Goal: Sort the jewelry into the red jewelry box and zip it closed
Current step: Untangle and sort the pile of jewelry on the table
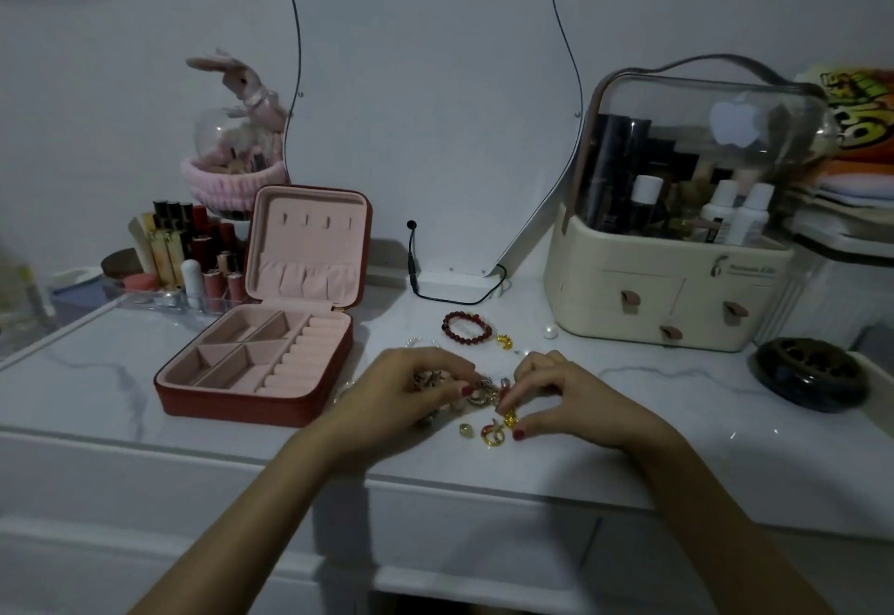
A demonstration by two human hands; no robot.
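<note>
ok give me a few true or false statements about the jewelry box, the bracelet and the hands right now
1. The red jewelry box lies open on the table. True.
2. The red bead bracelet is inside the box. False: it lies on the table, right of the box.
3. Both hands are at the jewelry pile: left hand, right hand. True.
4. The box's compartments are full of rings. False: they look empty.
5. The cosmetics case stands left of the box. False: it stands to the right.

Home bedroom vanity, mirror [425, 97], lipsticks [193, 251], cosmetics organizer [677, 285]
</note>
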